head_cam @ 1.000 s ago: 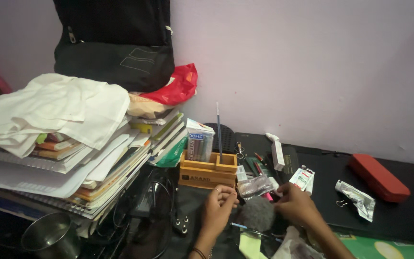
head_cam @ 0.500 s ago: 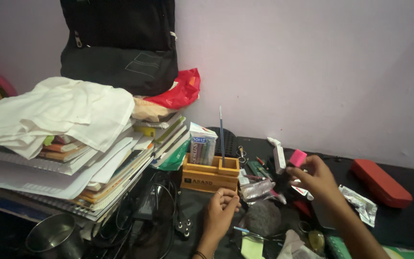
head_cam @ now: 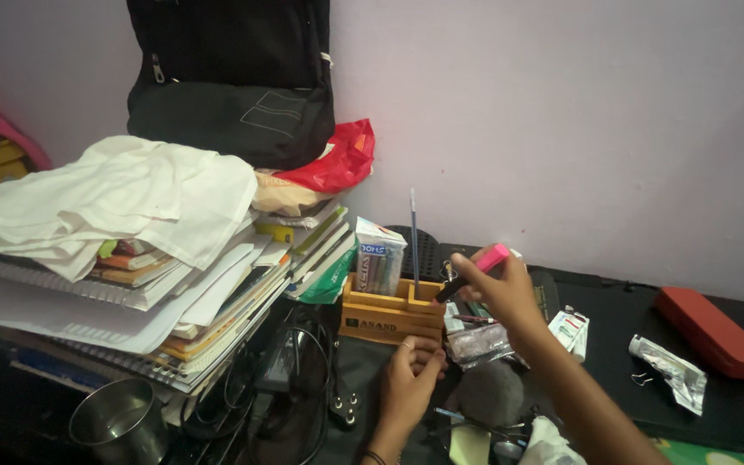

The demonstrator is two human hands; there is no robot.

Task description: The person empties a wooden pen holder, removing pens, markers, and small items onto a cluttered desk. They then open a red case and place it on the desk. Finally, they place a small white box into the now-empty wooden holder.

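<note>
Right hand (head_cam: 499, 288) gripping pink highlighter (head_cam: 475, 269) over wooden pen holder (head_cam: 392, 313), left hand (head_cam: 413, 370) curled, holding nothing

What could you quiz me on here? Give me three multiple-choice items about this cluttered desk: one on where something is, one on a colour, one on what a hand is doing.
1. Where does the wooden organiser stand?
A. on the book pile
B. on the desk, right of the book pile
C. inside the steel cup

2. What colour is the cap of the marker?
A. pink
B. green
C. white

3. What is the right hand doing?
A. lying flat on the desk
B. gripping the red case
C. holding the marker above the organiser

Answers:
1 B, it sits on the dark desk beside the stacked books.
2 A, the marker's raised end is bright pink.
3 C, its fingers close on the marker, whose dark tip points at the organiser; the left hand rests below.
</note>
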